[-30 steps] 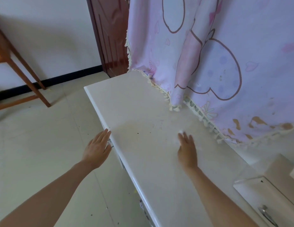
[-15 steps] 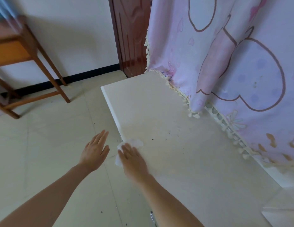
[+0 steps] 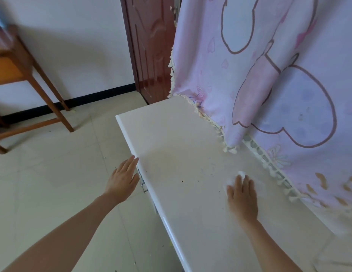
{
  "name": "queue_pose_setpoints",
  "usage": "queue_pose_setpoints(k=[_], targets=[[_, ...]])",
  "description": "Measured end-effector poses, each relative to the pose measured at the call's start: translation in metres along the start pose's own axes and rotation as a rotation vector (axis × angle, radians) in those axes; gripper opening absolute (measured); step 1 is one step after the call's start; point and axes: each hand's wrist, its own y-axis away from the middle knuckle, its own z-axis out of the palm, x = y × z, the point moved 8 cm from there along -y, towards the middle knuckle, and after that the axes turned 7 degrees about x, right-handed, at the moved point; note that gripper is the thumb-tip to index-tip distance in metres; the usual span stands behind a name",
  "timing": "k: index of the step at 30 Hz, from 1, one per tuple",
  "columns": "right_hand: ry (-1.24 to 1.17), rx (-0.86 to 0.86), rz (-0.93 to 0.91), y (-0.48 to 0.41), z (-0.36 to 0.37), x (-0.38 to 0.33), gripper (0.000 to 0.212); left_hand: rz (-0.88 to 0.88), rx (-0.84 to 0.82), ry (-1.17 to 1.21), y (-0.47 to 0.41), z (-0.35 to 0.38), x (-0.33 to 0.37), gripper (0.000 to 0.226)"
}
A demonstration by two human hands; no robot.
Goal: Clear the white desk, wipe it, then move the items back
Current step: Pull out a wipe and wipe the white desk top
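Two hands are shown at the white desk (image 3: 171,138), and only one is engaged. The right hand (image 3: 242,195) is laid flat on the desk top, fingers straight and close together, and a white wipe (image 3: 231,180) is pressed beneath the fingertips; only its far and left edges are exposed. The left hand (image 3: 123,179) is held at the front edge of the desk with fingers straight and relaxed, nothing being gripped; whether the edge is touched cannot be determined

The desk's long axis is directed away from the person, toward the brown door (image 3: 151,46). The wipe is located near the back edge, just beside the fringe of the pink curtain (image 3: 279,95) draped onto that edge. Several dark specks (image 3: 182,181) are located to the left of the right hand, between the two hands and nearer the front edge. No other items are seen on the visible desk top, so clearing is judged complete and wiping is judged to be the step in hand

The next stroke is therefore judged to be required across the short axis, leftward from the curtain side toward the specks. The wipe is held down by the right hand alone; the left hand is nearer the front edge, where swept debris could be caught
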Motion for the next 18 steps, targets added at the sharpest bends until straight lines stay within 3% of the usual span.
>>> queue_pose_setpoints(k=[4, 12, 15, 18], targets=[[-0.005, -0.007, -0.003, -0.034, 0.017, -0.075, 0.055, 0.037, 0.012, 0.017, -0.045, -0.004, -0.016, 0.053], [-0.074, -0.168, -0.125, -0.073, 0.096, -0.269, 0.063, 0.15, -0.031, 0.003, -0.182, -0.017, -0.08, 0.052], [-0.003, -0.092, -0.081, -0.089, 0.094, -0.335, 0.077, 0.24, -0.093, -0.026, -0.225, -0.028, -0.1, 0.052], [0.011, -0.049, 0.002, -0.107, 0.085, -0.376, 0.077, 0.304, -0.105, -0.021, -0.247, -0.042, -0.115, 0.051]])
